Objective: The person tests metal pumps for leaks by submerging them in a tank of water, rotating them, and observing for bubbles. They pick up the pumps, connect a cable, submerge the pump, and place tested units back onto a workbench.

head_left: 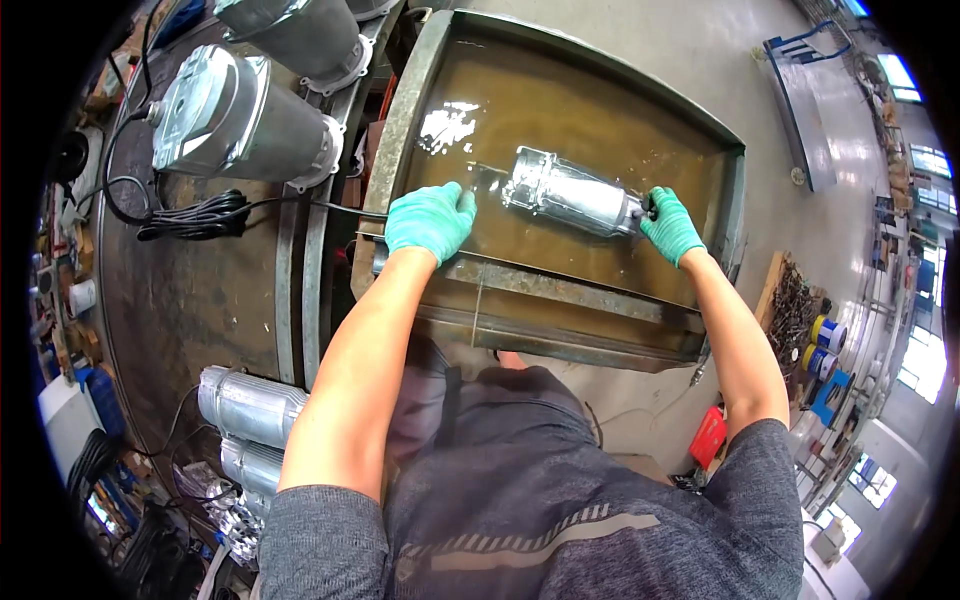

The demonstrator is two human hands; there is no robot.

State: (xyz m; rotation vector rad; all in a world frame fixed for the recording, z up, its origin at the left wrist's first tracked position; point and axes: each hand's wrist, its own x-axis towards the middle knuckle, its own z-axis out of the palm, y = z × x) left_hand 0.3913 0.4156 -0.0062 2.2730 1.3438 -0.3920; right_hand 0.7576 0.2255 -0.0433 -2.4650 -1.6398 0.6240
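A silvery, ribbed cylindrical motor housing (pixel 575 193) lies on its side, partly in murky brown water inside a shallow metal tank (pixel 590 283). My right hand (pixel 672 225), in a green glove, closes around the narrow fitting at the housing's right end. On the tank's left side, my left hand (pixel 430 222), also gloved in green, is curled and apart from the housing. A black cable (pixel 345 209) runs from the left up to this glove and disappears under it. The left palm is hidden.
Large grey motor housings (pixel 240 120) stand on the metal bench at left beside a coiled black cable (pixel 195 217). Silvery cylinders (pixel 252 405) lie near my left elbow. A blue-framed cart (pixel 805 110) stands at far right; a red object (pixel 708 437) is by my right elbow.
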